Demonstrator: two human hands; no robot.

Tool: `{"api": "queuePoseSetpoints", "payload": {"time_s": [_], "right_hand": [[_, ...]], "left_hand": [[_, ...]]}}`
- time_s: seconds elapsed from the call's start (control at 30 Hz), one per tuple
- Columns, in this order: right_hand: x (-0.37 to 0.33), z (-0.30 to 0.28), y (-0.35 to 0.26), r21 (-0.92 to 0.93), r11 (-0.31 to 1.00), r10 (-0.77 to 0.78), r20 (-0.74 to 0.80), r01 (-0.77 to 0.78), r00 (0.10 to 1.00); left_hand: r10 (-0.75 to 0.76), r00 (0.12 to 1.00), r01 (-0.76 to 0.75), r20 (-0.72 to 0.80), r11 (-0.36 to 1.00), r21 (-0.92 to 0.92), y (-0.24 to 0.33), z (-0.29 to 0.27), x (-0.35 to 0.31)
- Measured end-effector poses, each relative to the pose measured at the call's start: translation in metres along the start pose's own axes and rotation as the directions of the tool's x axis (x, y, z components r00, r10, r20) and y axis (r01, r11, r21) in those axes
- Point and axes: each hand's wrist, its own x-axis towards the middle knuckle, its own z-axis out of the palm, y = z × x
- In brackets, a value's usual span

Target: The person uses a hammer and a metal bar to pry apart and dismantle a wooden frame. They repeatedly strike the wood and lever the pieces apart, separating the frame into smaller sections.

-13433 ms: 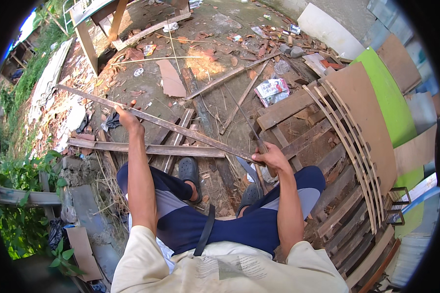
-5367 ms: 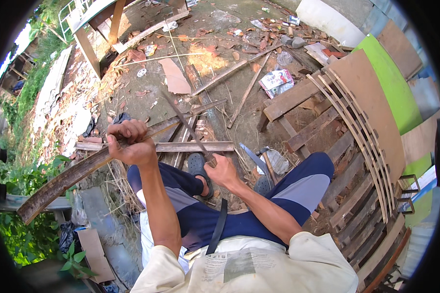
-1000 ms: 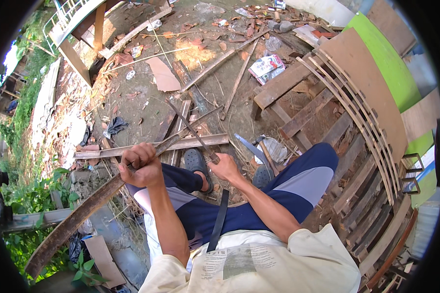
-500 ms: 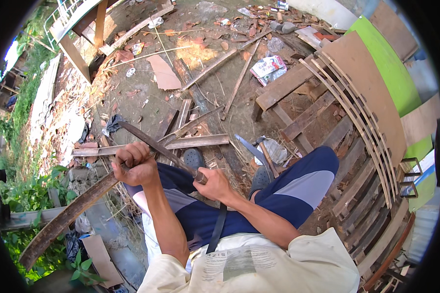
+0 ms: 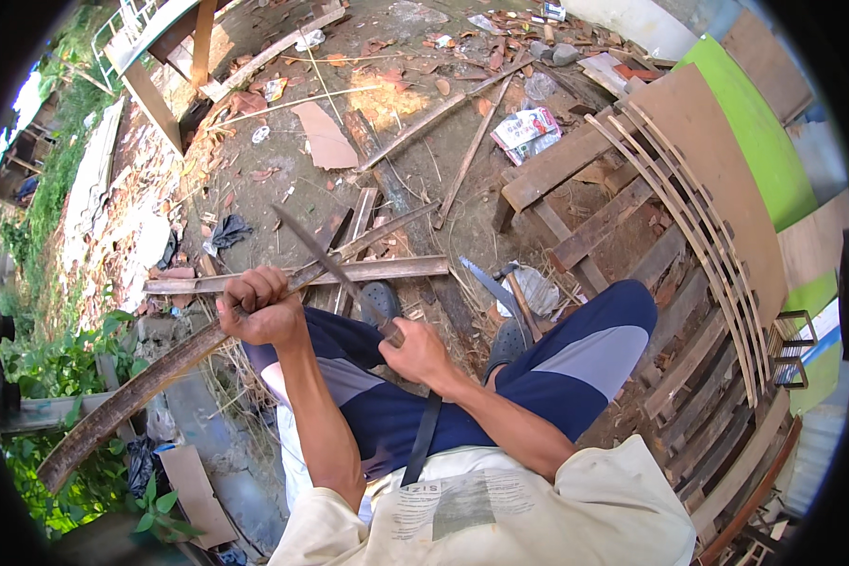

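My left hand is closed around a long, rough wooden strip. The strip slants from the lower left, past my fist, toward the middle of the ground ahead. In my right hand, over my lap, is the handle of a machete. Its dark blade points away and to the left, crossing the strip's far part in this view; whether they touch I cannot tell. Beyond my hands a board lies across other wood pieces on the ground.
Near my right foot lie a hand saw and a hammer-like tool with a wooden handle. A slatted wooden frame stands at the right, with thin strips on it. Green plants grow at the left.
The machete blade has swung forward and to the right, its tip now farther from my left hand. The wooden strip's near end has risen slightly. Both grips stay the same.
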Motion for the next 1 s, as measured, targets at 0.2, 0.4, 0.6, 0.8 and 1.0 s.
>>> {"api": "queuePoseSetpoints", "payload": {"time_s": [0.2,0.4,0.6,0.8,1.0], "right_hand": [[0.024,-0.006,0.023,0.065,0.988,0.136,0.04,-0.138,0.99],[0.016,-0.007,0.014,0.046,0.995,0.086,-0.004,-0.085,0.996],[-0.008,-0.003,-0.011,-0.075,0.989,-0.128,-0.033,0.125,0.991],[0.017,-0.006,0.01,-0.015,0.998,0.057,-0.033,-0.057,0.998],[0.029,-0.014,0.03,0.032,0.992,0.125,-0.02,-0.124,0.992]], "left_hand": [[0.007,1.0,-0.007,0.002,0.999,0.041,-0.005,0.015,-0.003],[0.008,1.0,-0.005,-0.03,0.997,0.075,-0.004,0.014,-0.003],[0.016,0.993,-0.004,-0.12,0.995,0.096,-0.007,0.006,0.005],[0.017,0.991,-0.007,-0.132,0.997,0.076,-0.008,0.011,0.002],[0.007,0.991,0.003,-0.136,0.997,0.078,-0.006,0.016,-0.007]]}}
